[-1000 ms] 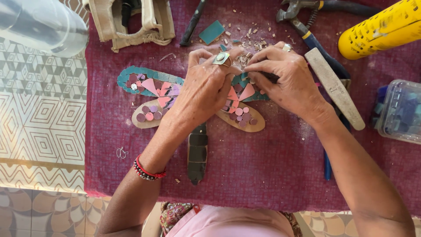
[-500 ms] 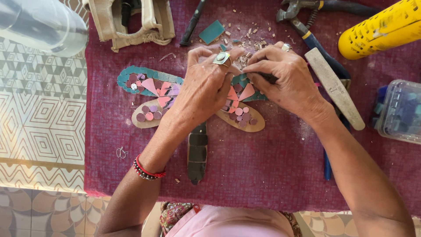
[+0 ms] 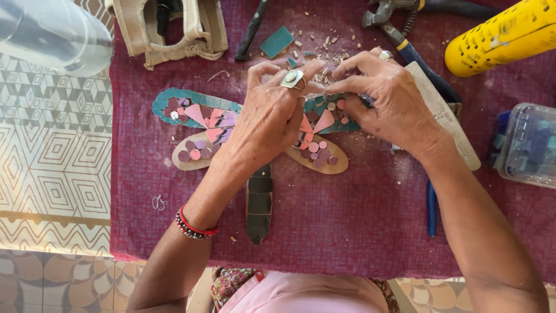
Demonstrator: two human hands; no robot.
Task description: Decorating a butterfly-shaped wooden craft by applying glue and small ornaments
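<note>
1. Dragonfly mosaic (image 3: 200,119) lies flat, centre of maroon cloth (image 3: 359,232).
2. Left hand (image 3: 272,116) and right hand (image 3: 385,98): fingertips pinched together over its head; held piece hidden.
3. Judged: tiles small, brittle; grip by edges.

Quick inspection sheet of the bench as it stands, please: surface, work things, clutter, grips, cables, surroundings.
Surface: maroon cloth on a patterned table cover.
Work things: dragonfly mosaic, wings part-filled with pink and teal tiles, dark tail toward the person.
Clutter: tile chips, teal tile, nippers, yellow tool, tile box, canvas pouch.
Grips: left hand and right hand meet fingertip to fingertip over the mosaic's middle; any piece held is hidden.
Cables: nothing seen.
Surroundings: clear container, tiled floor.
</note>
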